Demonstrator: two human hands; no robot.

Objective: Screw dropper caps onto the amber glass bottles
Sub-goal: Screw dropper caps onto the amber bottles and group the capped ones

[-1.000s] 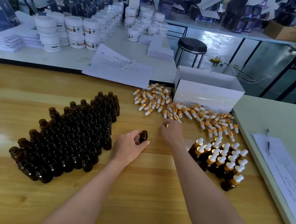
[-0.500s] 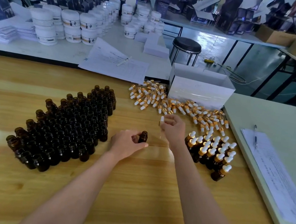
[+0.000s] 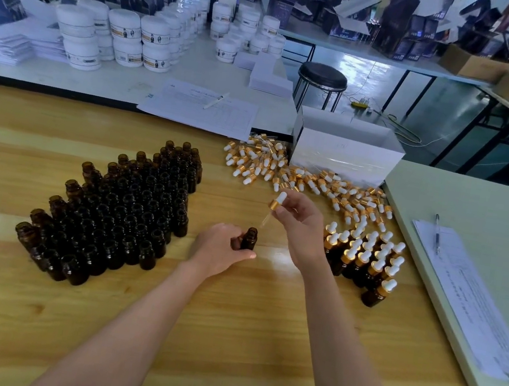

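While my left hand [image 3: 221, 249] stands one small amber bottle [image 3: 249, 240] upright on the wooden table [image 3: 226, 322], thumb and fingers curled round its lower half, the bottle's mouth is open and bare. My right hand [image 3: 300, 223] is raised just above and beyond it, fingertips pinching a dropper cap [image 3: 276, 201] by its gold collar. The white bulb points up and away, and the thin glass tube slants down toward the bottle's mouth without reaching it. To my left the uncapped bottles [image 3: 116, 214] stand packed together in a wide dark cluster. To my right, close by my right wrist, the finished bottles [image 3: 366, 257] stand in a smaller group with white bulbs on top. Beyond both hands the loose caps [image 3: 299, 176] lie scattered in a heap in front of a white box [image 3: 343, 150]. On the pale table at the far right a pen [image 3: 436, 233] lies on a sheet of paper [image 3: 469, 300].
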